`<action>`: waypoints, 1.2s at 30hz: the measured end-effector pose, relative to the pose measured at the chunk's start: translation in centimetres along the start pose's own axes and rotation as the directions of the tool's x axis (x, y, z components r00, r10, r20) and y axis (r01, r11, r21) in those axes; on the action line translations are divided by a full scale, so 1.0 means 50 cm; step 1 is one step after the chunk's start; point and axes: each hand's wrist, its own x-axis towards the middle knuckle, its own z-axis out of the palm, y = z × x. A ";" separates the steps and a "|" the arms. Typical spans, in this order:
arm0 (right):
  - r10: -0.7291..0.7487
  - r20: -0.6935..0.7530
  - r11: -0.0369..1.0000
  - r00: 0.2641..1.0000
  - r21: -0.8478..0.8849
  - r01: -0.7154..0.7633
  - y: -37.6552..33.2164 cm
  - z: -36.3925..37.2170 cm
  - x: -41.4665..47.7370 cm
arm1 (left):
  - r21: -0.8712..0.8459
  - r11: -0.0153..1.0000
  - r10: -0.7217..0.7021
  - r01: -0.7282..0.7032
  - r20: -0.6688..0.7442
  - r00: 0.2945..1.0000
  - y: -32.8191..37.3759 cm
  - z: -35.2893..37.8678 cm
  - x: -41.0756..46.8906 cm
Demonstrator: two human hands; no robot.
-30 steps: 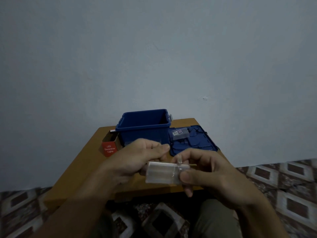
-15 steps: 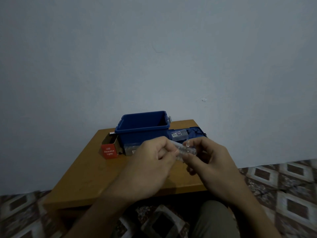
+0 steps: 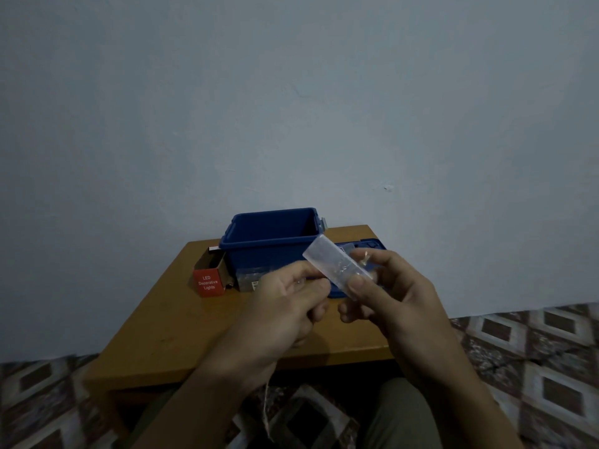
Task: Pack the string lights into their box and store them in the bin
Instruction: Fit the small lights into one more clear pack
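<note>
My right hand [image 3: 389, 296] grips the clear plastic battery case [image 3: 334, 264] of the string lights, tilted with its far end up and to the left. My left hand [image 3: 288, 303] pinches the thin light wire [image 3: 266, 406], which hangs down below my wrist toward the floor. Behind my hands stands the open blue bin [image 3: 269, 241] on the wooden table [image 3: 175, 325]. Left of the bin lies the red lights box [image 3: 209, 280], its open end facing away, labelled LED Decorative Lights.
The blue bin lid [image 3: 372, 246] lies flat to the right of the bin, partly behind my right hand. A small clear packet [image 3: 248, 280] leans at the bin's front. A plain wall rises behind the table; patterned floor surrounds it.
The battery case has turned from lying flat in both hands to standing tilted in my right hand. My left hand has shifted off the case onto the wire.
</note>
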 end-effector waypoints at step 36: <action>0.104 0.101 0.983 0.989 0.142 -0.118 -0.001 -0.010 0.007 | -0.065 0.997 -0.038 0.051 0.189 0.981 -0.023 -0.034 0.008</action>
